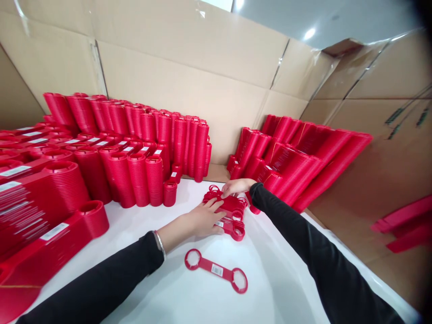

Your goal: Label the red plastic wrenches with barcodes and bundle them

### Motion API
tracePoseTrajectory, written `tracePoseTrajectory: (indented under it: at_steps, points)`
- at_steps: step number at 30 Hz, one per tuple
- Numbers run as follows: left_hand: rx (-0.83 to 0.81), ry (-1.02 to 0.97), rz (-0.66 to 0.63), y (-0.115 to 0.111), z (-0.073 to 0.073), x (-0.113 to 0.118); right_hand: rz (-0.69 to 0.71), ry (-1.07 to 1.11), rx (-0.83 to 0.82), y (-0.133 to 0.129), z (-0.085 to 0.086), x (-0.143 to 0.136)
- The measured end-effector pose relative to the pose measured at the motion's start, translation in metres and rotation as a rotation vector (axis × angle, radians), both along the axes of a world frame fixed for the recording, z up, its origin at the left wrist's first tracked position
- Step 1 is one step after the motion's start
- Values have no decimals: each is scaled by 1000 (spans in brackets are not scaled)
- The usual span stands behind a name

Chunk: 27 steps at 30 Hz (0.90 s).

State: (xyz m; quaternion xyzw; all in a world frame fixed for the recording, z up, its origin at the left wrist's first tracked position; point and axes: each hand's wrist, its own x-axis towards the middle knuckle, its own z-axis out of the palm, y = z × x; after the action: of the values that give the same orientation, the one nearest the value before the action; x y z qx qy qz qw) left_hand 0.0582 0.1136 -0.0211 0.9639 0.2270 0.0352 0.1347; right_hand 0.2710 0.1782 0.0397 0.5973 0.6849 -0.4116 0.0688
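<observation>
While hands (204, 219) partly cover red pieces (232, 205), grip unclear, leftmost stacks (37, 191) cropped.

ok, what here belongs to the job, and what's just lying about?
In the job, judging by touch:
pile of red double-ring pieces, under left hand and right hand

Lying about, apparently:
loose labelled double-ring piece, untouched (same kind, maybe included)
left red stacks
right red stacks
cardboard walls
</observation>
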Motion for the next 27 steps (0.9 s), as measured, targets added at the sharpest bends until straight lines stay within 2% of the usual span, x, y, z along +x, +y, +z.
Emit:
tracePoseTrajectory:
  at_steps: [4,10,19,27]
  points:
    - [4,-23,-2,-2,2,0,-10,31,-46,-11,4,-3]
    - [90,-57,90,-11,9,3,47,51,-108,-22,7,-10]
    - [153,-136,43,-10,4,2,141,18,-135,-32,10,-20]
    - [197,-141,42,-17,6,4,119,-60,53,-37,-1,-26]
